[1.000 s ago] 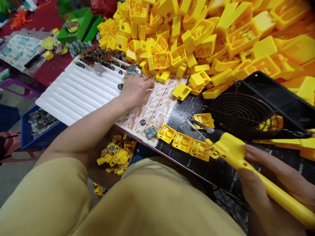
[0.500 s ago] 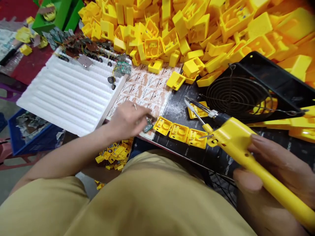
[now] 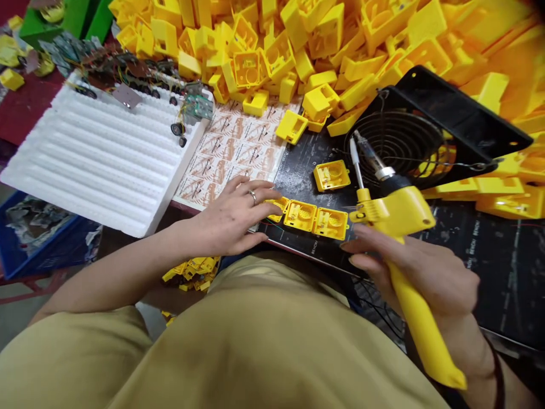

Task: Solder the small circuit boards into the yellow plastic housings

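My left hand (image 3: 236,218) lies palm down at the table edge, fingers outstretched over the leftmost yellow casing (image 3: 276,209) and partly hiding it. A middle casing (image 3: 300,216) and a right casing (image 3: 332,223) continue that row, open sides up. In my right hand (image 3: 426,278) is a yellow soldering gun (image 3: 400,211), its grip wrapped by the fingers. The gun's metal tip and thin feed tube point up and away, in front of the black fan. Another open casing (image 3: 332,175) sits apart, behind the row.
A black fan with a wire guard (image 3: 395,142) stands at the right. Behind it spreads a heap of yellow casings (image 3: 323,51). At left, a white foam tray (image 3: 93,153) bears wired circuit boards (image 3: 198,106). A printed sheet (image 3: 238,150) lies beside it. A blue crate (image 3: 29,250) stands below.
My left hand has flattened and spread over the leftmost casing; the small green board by its fingertips is now out of sight. The soldering gun has swung more upright. The view has shifted right.
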A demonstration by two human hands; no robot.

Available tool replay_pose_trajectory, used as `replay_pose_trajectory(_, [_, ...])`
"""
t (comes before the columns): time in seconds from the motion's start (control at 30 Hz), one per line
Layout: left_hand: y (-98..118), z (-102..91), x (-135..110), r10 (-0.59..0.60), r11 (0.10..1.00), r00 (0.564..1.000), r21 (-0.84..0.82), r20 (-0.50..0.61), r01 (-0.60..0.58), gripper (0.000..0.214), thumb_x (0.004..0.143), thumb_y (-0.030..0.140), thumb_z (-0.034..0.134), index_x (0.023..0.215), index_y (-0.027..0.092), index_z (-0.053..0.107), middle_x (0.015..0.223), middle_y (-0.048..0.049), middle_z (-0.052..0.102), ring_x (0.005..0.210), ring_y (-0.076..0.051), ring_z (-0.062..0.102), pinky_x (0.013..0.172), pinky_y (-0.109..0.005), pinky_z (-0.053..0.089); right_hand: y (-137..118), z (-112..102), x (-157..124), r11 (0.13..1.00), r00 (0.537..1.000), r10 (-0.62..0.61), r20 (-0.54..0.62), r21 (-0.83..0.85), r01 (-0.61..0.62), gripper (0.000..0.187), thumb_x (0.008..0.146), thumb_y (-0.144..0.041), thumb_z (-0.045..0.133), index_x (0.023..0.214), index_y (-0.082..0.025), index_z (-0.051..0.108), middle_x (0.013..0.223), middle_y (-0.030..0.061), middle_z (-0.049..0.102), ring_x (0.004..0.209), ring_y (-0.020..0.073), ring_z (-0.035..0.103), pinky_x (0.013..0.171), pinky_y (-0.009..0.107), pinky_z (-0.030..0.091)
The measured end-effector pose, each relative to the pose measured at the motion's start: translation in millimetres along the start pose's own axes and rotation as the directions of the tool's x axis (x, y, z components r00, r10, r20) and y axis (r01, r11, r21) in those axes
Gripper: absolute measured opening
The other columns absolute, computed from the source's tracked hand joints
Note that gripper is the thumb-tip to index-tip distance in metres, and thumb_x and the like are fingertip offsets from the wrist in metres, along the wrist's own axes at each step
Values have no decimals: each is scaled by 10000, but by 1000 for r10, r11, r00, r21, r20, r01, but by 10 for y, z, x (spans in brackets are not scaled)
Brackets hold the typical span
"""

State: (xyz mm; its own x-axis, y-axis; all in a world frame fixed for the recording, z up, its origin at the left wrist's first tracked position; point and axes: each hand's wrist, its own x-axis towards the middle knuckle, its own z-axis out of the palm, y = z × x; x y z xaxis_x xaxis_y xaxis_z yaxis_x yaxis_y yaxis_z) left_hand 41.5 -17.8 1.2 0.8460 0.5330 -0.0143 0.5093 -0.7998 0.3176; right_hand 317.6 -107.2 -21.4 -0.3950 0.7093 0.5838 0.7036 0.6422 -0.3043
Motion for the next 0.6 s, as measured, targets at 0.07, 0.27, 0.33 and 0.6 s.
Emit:
replay_pose_trajectory(0.07, [17, 70, -6, -7, 999, 1000, -32, -15, 7, 172, 908, 258, 556, 1044, 182, 629, 1310, -87, 621, 1329, -274, 465, 1115, -484, 280, 46, 37, 5, 999, 1000, -16, 17, -33, 17, 272, 846, -134, 672, 1107, -187, 618, 725, -33, 665, 568, 81, 614, 645, 175, 500])
replay_pose_trajectory(0.27, [40, 148, 67, -92, 980, 977, -190, -195, 54, 130, 924, 218, 528, 857, 191, 636, 972, -5, 748, 1078, -170, 647, 1121, -437, 257, 49, 320, 138, 999, 996, 21, 87, 24, -23, 337, 859, -317, 681, 1143, -191, 552, 857, 29, 658, 833, 181, 657, 822, 336, 550])
replay_pose_trajectory(0.33, [31, 114, 123, -144, 976, 972, -190, -187, 108, 130, 904, 227, 543, 853, 191, 658, 899, -6, 747, 962, -167, 665, 1099, -441, 284, 47, 443, 206, 1000, 993, 7, 119, 26, -10, 326, 886, -296, 642, 1169, -180, 530, 930, 59, 666, 898, 198, 658, 940, 424, 523])
replay_pose_trajectory(0.6, [-29, 71, 309, -121, 992, 991, 35, -52, 123, 189, 840, 199, 543, 765, 217, 716, 744, -9, 715, 832, -188, 609, 1051, -497, 280, -17, 337, 223, 997, 993, 81, -86, 25, -79, 268, 818, -245, 724, 1062, -223, 615, 792, -13, 686, 687, 123, 653, 778, 259, 546])
